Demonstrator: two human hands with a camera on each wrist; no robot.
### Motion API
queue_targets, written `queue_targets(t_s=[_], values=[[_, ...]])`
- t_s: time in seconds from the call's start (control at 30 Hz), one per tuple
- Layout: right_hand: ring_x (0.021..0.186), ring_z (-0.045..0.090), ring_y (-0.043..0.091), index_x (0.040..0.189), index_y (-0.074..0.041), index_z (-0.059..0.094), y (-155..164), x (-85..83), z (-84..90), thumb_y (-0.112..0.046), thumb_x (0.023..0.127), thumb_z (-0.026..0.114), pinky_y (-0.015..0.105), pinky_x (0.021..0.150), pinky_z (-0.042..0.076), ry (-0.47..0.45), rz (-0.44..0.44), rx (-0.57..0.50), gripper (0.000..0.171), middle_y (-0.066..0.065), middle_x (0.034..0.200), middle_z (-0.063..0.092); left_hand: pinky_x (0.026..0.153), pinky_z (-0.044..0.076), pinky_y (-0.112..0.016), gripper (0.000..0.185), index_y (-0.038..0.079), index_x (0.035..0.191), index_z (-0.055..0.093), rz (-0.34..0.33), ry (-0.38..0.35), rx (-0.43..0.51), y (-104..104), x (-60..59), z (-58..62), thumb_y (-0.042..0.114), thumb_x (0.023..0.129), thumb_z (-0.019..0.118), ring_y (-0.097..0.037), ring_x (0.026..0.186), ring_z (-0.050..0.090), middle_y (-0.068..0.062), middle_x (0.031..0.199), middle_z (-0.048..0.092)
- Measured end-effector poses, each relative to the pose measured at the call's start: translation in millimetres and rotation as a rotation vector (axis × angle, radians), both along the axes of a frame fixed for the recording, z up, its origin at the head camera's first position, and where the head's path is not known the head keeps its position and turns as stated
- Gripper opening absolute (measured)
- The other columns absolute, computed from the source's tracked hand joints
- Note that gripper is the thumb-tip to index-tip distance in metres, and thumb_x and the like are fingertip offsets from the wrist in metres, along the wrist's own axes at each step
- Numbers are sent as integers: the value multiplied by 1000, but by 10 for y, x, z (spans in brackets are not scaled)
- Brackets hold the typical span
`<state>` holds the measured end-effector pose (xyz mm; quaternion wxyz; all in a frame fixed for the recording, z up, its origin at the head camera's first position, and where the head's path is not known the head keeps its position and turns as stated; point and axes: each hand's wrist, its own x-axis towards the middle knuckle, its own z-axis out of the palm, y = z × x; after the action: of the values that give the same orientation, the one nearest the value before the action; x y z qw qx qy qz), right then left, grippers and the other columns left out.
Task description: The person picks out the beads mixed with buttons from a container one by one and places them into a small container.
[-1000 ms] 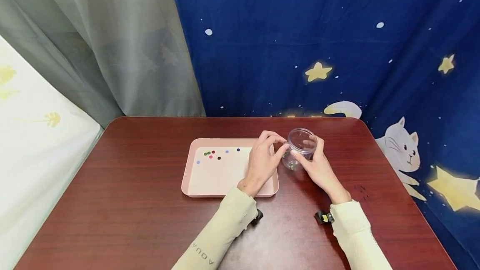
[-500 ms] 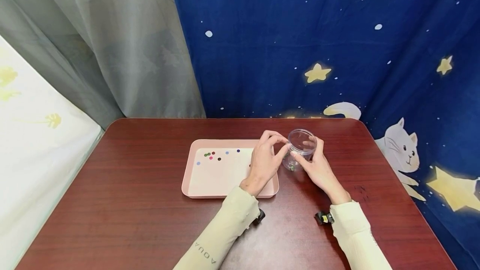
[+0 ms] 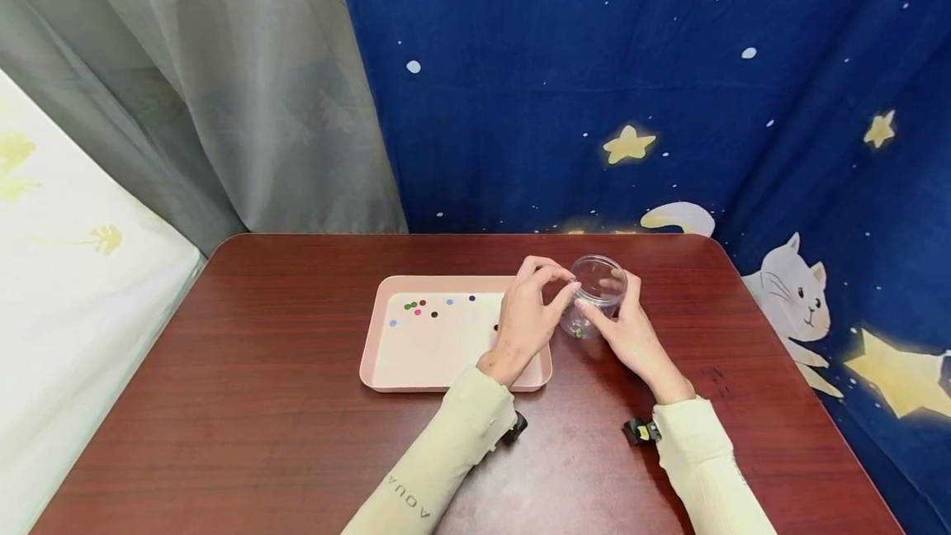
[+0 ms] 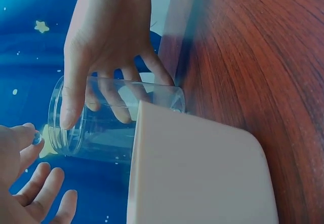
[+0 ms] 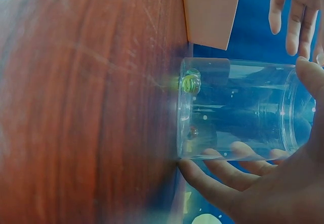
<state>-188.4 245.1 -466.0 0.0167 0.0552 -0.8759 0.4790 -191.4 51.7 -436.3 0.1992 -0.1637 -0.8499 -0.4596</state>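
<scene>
A clear plastic jar [image 3: 594,297] stands upright on the table, just right of the pink tray [image 3: 416,378]. My right hand [image 3: 631,333] grips it, thumb near the rim and fingers along the far side. Between thumb and forefinger, my left hand [image 3: 526,316] pinches a small clear bead [image 4: 36,138] beside the jar's mouth. At the jar's bottom lie a yellow-green glass bead [image 5: 191,83] and a small reddish one [image 5: 193,132]. Several small coloured beads, among them a pink bead [image 3: 418,312] and a dark blue bead [image 3: 471,298], are scattered in the tray.
The dark red wooden table [image 3: 245,403] ends at a blue star-patterned curtain [image 3: 520,106] behind. A grey curtain [image 3: 282,106] hangs at the back left. A black wrist strap [image 3: 641,431] shows by the right cuff.
My left hand has moved slightly right toward the jar's rim, uncovering a dark bead at the tray's right side. My right hand and the jar stay in place.
</scene>
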Motion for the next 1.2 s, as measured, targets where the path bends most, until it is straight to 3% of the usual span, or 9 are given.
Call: queue_targets(t_s=[0.17, 0.53, 1.2], values=[[143, 46, 40, 155, -10, 13, -5, -2, -1, -39, 100, 69, 61, 111, 42, 6, -1, -13, 84, 23, 155, 42, 74, 48, -21, 14, 23, 108, 79, -10, -18, -15, -4, -14, -4, 31, 97, 75, -13, 91, 64, 5, 117, 65], [143, 45, 40, 155, -12, 13, -8, -3, -8, -38, 100, 69, 60, 110, 43, 13, 5, -15, 82, 24, 154, 42, 81, 54, -22, 16, 25, 112, 79, -18, -29, -9, 17, -22, -31, 32, 98, 74, -11, 94, 67, 4, 114, 64], [144, 45, 40, 155, -11, 12, -4, -2, -6, -36, 101, 69, 62, 112, 41, 20, 15, -13, 82, 24, 154, 41, 69, 48, -16, 20, 27, 118, 78, -36, -70, 10, 62, -41, -31, 30, 98, 74, -4, 82, 68, 6, 104, 65]])
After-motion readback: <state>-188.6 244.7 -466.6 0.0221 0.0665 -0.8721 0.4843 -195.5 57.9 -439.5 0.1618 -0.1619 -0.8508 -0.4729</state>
